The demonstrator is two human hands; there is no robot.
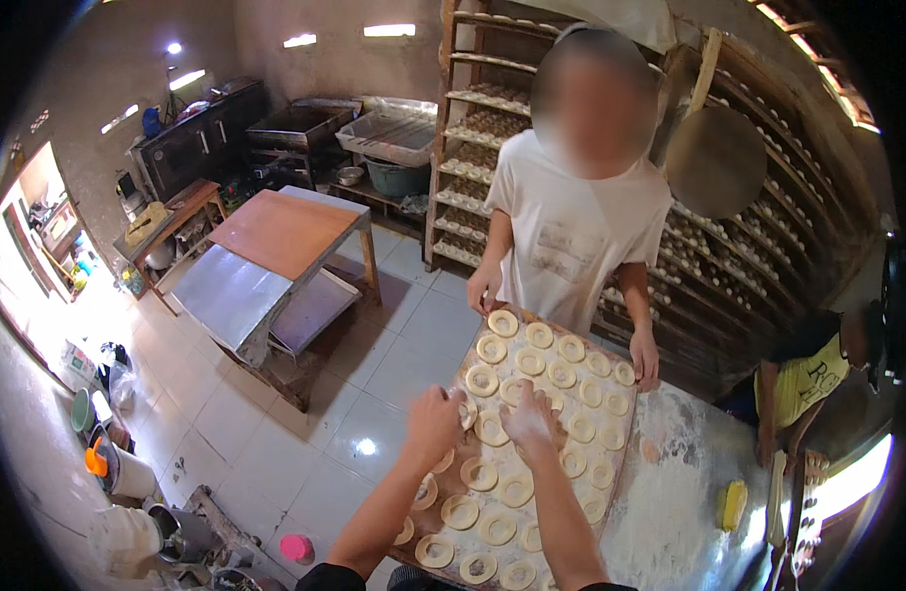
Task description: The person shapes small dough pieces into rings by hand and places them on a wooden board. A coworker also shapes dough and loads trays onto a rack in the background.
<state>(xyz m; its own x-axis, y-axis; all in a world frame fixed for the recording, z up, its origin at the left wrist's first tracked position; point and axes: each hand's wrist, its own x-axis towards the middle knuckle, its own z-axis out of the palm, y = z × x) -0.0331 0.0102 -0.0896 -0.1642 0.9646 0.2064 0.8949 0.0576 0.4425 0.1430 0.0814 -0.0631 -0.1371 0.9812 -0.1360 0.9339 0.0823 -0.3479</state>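
Observation:
Rows of pale dough rings (515, 491) lie on a floured wooden board (622, 463) in front of me. My left hand (435, 424) is curled at the board's left side, its fingertips closed on a dough ring (468, 413) at the edge. My right hand (532, 422) is over the middle of the board, its fingers bent down beside a dough ring (512, 392); what is between them is hidden. Across from me, a person in a white T-shirt (581, 217) has one hand at each far corner of the board.
The board rests on a floured metal table (684, 492), with a yellow object (735, 505) on its right part. Racks (478, 163) of dough pieces stand behind the co-worker. Another person in a yellow shirt (817, 384) bends at the right. A low metal-topped table (226, 295) stands left; buckets (133, 475) line the wall.

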